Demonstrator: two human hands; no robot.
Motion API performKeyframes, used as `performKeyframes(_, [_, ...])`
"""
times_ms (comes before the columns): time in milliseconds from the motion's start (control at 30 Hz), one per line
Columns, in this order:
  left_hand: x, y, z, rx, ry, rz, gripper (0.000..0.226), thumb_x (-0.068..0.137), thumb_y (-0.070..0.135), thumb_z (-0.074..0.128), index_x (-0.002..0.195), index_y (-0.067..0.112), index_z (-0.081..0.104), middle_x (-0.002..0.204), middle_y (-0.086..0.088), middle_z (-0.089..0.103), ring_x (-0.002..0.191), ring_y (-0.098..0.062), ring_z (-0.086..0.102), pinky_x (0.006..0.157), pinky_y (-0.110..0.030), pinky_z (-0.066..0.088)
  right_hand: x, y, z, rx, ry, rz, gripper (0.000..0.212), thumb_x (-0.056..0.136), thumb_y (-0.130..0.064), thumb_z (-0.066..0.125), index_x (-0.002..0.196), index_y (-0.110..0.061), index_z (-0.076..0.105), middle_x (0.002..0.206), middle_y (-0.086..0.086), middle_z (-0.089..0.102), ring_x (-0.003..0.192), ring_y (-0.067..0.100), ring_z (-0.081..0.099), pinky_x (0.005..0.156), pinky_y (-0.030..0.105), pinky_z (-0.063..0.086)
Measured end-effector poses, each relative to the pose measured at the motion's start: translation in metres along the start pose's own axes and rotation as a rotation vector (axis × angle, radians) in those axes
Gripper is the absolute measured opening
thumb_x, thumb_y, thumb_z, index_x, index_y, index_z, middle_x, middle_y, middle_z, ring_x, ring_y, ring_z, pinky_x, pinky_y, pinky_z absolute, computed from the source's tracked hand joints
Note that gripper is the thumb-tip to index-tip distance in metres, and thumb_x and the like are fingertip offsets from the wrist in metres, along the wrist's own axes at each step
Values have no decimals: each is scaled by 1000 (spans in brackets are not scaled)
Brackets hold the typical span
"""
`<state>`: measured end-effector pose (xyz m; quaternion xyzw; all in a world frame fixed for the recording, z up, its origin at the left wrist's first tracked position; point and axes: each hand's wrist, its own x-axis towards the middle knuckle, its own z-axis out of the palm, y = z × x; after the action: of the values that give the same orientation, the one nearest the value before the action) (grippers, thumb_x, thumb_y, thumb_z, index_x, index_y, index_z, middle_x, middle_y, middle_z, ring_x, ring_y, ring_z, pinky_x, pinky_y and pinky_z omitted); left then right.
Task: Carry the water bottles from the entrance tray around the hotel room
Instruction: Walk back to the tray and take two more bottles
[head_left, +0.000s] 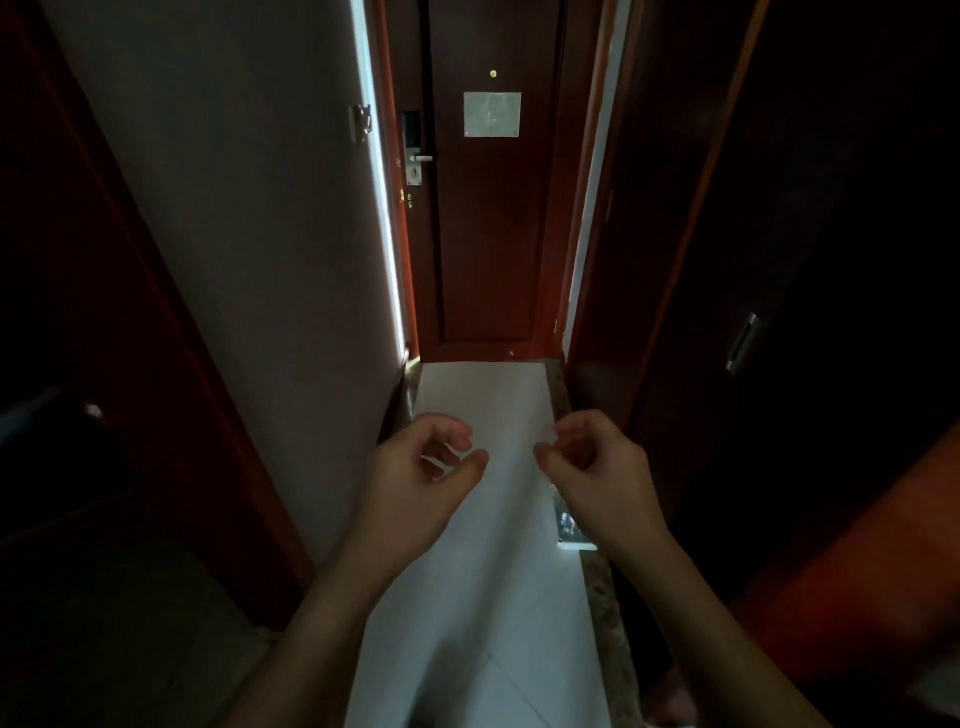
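Narrow dim hotel entry corridor, white tiled floor (483, 545) running ahead of both hands to one dark red-brown entrance door (488, 218). Two bare forearms reach forward at about the same height. Left hand (421, 467) back toward camera, fingers loosely curled inward, thumb tip near the index finger, holding nothing. Right hand (592, 462) mirrors it, fingers loosely curled, thumb pointing toward the left hand, also holding nothing. Hands apart, floor visible between them, neither touching anything.

Beyond the hands on the door: one lock plate with lever handle (417, 156) on its left edge, one pale rectangular notice (492, 115) above centre, one small peephole (492, 74) above the notice. Left of the left hand, one white wall (234, 234) with one small metal latch (361, 122) near the door frame; further left a dark doorway, contents too dark to tell. Right of the right hand, dark wood closet panels with one metal pull handle (743, 343). Just below the right hand's wrist, one small object with a printed face (569, 527) on the floor by the speckled stone border (605, 613); cannot tell what it is. Water bottles and entrance tray: none visible near either hand, location cannot be told from this view.
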<state>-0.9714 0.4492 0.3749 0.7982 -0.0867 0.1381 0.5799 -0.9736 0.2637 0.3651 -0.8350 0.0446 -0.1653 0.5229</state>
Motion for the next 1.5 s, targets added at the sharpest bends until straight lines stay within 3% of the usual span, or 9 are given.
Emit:
performKeyframes(67, [41,-21,2,6,-29,17,12,78,18,78,84,18,68,86,4,71,76,-15,66,72,-32,55,32,4,19,-18,9,3,22,80,-27,76,98,-21,65,86,-5,69,74,11,68,69,34,58])
performKeyframes(200, [133,-53,5,14,-86,83,14,79,16,77,86,25,68,84,11,69,74,-5,63,67,-18,51,104,1,53,-63,53,0,22,80,-26,77,98,-21,65,86,-4,70,73,11,67,67,30,57])
performKeyframes(367, [244,-80,19,-8,-166,158,18,78,14,77,84,27,67,89,16,67,76,-3,63,65,-14,49,191,-3,71,-119,148,38,16,80,-22,77,90,-22,64,76,-4,68,71,6,64,56,12,46])
performKeyframes(600, [331,-116,70,-21,-303,173,14,81,13,75,88,22,67,85,13,67,83,0,62,67,-16,51,270,40,78,-163,250,125,17,79,-20,77,90,-23,64,75,-9,67,68,-7,62,57,6,42])
performKeyframes(867, [433,-168,168,53,-368,142,16,82,10,75,89,22,67,85,13,67,83,0,63,67,-11,51,400,134,81,-98,245,223,19,79,-21,77,95,-18,67,82,-3,71,76,9,67,68,22,52])
performKeyframes(1100, [544,-208,267,136,-398,105,10,83,24,71,91,26,65,87,12,68,81,-5,66,62,-14,52,544,223,82,1,170,337,22,84,-22,75,100,-24,60,88,-9,66,77,5,63,61,8,47])
performKeyframes(1267, [599,-230,335,121,-411,90,15,80,39,62,90,29,65,85,16,68,79,-3,67,63,-12,51,614,272,66,25,229,436,22,83,-25,74,101,-17,65,90,-2,70,83,12,67,75,28,54])
performKeyframes(1400, [620,-251,380,99,-491,91,7,83,23,68,89,25,66,86,19,68,80,2,66,66,-8,48,635,314,51,-12,279,502,14,84,-23,72,91,-18,60,73,-7,63,63,6,59,57,8,44])
performKeyframes(1500, [637,-271,414,85,-576,81,9,82,16,68,89,22,67,83,15,69,81,3,66,67,-6,47,645,344,44,-53,302,549,17,85,-29,70,96,-21,59,71,-12,61,61,0,58,55,4,40])
